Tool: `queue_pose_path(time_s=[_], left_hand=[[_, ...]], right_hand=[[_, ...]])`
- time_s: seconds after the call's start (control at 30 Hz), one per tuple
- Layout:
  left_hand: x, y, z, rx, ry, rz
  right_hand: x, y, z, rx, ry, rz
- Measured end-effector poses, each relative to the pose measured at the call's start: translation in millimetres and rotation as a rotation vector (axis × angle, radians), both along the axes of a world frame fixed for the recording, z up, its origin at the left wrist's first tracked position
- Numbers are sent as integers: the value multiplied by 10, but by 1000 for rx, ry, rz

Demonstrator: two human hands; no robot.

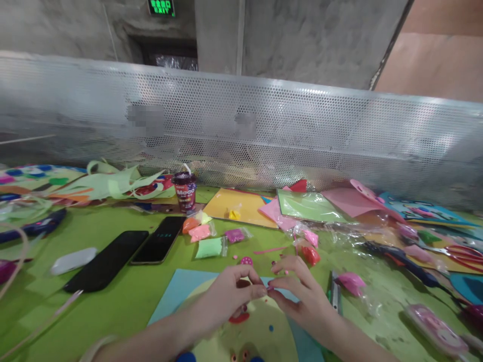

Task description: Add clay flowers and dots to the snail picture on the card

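My left hand (230, 291) and my right hand (304, 296) meet over a round pale-yellow piece (260, 334) on a light-blue sheet (169, 291). Thumb and forefinger of each hand close in a pinch, and a tiny purple bit (269, 288), seemingly modelling clay, shows between the fingertips. The right hand's other fingers are spread. The yellow piece carries a red shape (239, 318), a small blue dot (270, 328) and other small bits, partly under my left hand. Just beyond my fingers lies a pink dotted disc (246, 260).
Packets of coloured clay (210, 248) lie ahead, near a drink cup with a straw (184, 192). Two phones (160, 241) and a white case (74, 261) lie left. A box cutter (335, 294), glue gun (407, 266) and red-handled scissors (464, 256) are right. A perforated metal panel (302, 136) stands behind.
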State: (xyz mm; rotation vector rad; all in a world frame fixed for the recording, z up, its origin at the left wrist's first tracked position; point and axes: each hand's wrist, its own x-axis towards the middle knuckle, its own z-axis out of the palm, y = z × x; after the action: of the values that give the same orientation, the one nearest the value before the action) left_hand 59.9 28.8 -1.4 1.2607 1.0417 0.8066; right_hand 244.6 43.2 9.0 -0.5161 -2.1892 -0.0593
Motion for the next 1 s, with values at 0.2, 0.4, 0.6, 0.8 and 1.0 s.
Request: queue_pose_path(time_s=[0.2, 0.4, 0.6, 0.8, 1.0], left_hand=[[-6, 13, 5, 12, -14, -13], [-22, 8, -6, 19, -42, -18], [-33, 11, 4, 44, -31, -22], [-45, 45, -11, 57, 6, 51], [-230, 226, 118, 105, -16, 175]], right_hand=[[-13, -46, 31, -20, -8, -13], [-20, -29, -19, 6, -6, -24], [-20, -51, -14, -10, 1, -44], [6, -39, -12, -4, -8, -64], [81, 23, 16, -52, 19, -94]])
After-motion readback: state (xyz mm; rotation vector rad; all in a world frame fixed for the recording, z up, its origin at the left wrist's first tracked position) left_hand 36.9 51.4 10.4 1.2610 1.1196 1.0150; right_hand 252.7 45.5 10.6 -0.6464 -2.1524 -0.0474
